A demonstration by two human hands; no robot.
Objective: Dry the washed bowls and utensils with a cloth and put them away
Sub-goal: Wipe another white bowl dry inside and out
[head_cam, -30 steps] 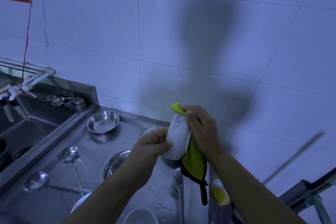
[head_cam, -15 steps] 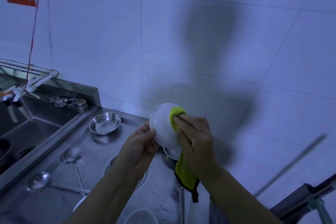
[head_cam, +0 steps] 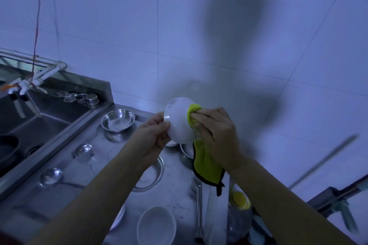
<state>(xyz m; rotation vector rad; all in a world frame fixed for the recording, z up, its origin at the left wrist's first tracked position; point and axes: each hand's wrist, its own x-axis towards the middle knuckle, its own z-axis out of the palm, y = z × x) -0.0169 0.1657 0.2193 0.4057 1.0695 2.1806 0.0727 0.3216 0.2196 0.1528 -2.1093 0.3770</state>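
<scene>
My left hand [head_cam: 153, 137] and left forearm [head_cam: 99, 195], left of the white bowl [head_cam: 179, 123], were bare along their whole visible length, the forearm broadening toward the frame edge below the bowl. My right hand [head_cam: 215, 133] and right forearm [head_cam: 278, 195], right of the bowl, were bare likewise. Dim bluish light left finer detail on my fingers unreadable.

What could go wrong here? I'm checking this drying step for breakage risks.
The left hand holds the white bowl only by its rim, in the air above the steel counter; a hard wipe from the right hand might knock it loose. It could then land on the metal bowls below. The green cloth hangs low and might drag over wet items.
</scene>
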